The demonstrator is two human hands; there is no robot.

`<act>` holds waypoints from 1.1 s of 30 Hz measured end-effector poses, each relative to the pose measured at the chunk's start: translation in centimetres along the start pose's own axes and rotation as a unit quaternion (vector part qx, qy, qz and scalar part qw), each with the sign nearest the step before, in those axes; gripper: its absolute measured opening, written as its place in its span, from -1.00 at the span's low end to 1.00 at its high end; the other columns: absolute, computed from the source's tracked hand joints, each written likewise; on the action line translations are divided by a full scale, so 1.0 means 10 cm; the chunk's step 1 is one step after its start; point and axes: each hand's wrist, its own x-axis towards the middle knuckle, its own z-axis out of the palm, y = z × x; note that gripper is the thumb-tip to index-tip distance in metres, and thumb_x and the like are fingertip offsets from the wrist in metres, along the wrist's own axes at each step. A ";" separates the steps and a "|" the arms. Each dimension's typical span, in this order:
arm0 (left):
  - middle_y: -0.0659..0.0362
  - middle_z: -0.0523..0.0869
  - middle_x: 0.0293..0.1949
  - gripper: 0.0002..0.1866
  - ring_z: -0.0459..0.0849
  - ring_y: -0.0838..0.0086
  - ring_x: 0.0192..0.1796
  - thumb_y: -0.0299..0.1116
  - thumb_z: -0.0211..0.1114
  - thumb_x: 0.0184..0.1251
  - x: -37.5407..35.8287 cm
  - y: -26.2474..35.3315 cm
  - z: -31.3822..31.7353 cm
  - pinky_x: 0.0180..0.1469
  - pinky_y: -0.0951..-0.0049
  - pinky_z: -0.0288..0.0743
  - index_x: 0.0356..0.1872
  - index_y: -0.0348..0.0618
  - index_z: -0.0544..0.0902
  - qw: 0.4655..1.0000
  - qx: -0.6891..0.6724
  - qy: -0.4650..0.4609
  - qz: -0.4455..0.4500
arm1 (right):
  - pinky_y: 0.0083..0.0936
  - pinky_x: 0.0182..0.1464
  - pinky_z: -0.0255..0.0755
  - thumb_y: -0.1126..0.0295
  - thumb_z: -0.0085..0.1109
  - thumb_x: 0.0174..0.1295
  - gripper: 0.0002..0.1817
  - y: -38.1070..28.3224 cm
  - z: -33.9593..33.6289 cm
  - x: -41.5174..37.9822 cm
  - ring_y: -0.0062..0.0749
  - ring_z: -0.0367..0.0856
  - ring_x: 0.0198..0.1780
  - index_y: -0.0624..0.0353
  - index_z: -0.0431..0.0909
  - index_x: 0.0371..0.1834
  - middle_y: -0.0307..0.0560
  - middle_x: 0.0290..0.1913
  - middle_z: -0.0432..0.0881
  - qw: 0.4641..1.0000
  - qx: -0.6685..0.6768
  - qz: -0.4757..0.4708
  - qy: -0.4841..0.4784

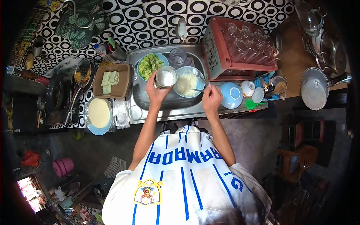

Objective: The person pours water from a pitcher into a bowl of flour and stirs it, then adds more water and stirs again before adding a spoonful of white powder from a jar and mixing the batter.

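My left hand point(155, 93) is wrapped round a clear jar point(166, 77) with white contents, tilted over the sink. Its lower edge overlaps a blue bowl point(187, 96) of pale, crumbly mixture point(185, 83). My right hand point(212, 99) grips the handle of a metal utensil, likely a spoon point(198, 90), which reaches into that bowl; its far end is hidden in the mixture. Behind my left hand stands a light-blue bowl of chopped greens point(150, 64). A clear container point(177, 57) sits at the back of the sink point(144, 98).
On the left are a brown tray point(126, 80) with folded pale-green wraps point(110, 80) and a plate of flat pale rounds point(99, 112). To the right stand a red rack of glasses point(221, 62), an upturned blue bowl point(231, 95), a green spoon point(254, 104) and a saucepan point(314, 90).
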 end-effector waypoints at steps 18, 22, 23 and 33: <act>-0.01 0.74 0.06 -0.12 0.74 0.22 0.08 -0.27 0.77 -0.39 -0.05 -0.05 -0.01 0.18 0.27 0.59 0.16 -0.25 0.63 0.999 -0.021 -0.027 -0.017 | -0.17 -0.25 0.29 0.51 0.19 0.24 -0.77 0.39 0.15 -0.16 -0.04 0.46 -0.42 0.20 0.40 -0.56 0.00 -0.56 0.46 0.983 -0.120 -0.096 -0.105; -0.01 0.74 0.06 -0.12 0.74 0.22 0.09 -0.27 0.77 -0.40 -0.06 -0.05 -0.07 0.19 0.27 0.59 0.16 -0.26 0.63 0.999 -0.028 -0.032 -0.022 | -0.13 -0.27 0.28 0.51 0.19 0.24 -0.76 0.29 -0.06 -0.14 -0.02 0.46 -0.42 0.20 0.40 -0.56 0.01 -0.54 0.48 0.986 -0.126 -0.094 -0.055; -0.01 0.74 0.07 -0.12 0.74 0.21 0.09 -0.28 0.77 -0.40 -0.07 -0.05 -0.08 0.20 0.27 0.59 0.16 -0.26 0.63 0.999 -0.029 -0.032 -0.029 | -0.13 -0.27 0.28 0.51 0.19 0.25 -0.76 0.30 -0.04 -0.14 -0.01 0.45 -0.42 0.20 0.40 -0.57 0.02 -0.54 0.47 0.986 -0.121 -0.095 -0.064; 0.01 0.73 0.11 -0.08 0.72 0.16 0.14 -0.36 0.73 -0.47 -0.09 -0.12 -0.19 0.21 0.25 0.58 0.18 -0.18 0.61 0.997 -0.044 -0.056 -0.003 | -0.18 -0.38 0.23 0.58 0.13 0.26 -0.73 -0.45 -0.09 -0.17 0.00 0.39 -0.49 0.23 0.33 -0.59 0.04 -0.58 0.39 1.000 0.020 0.002 -0.023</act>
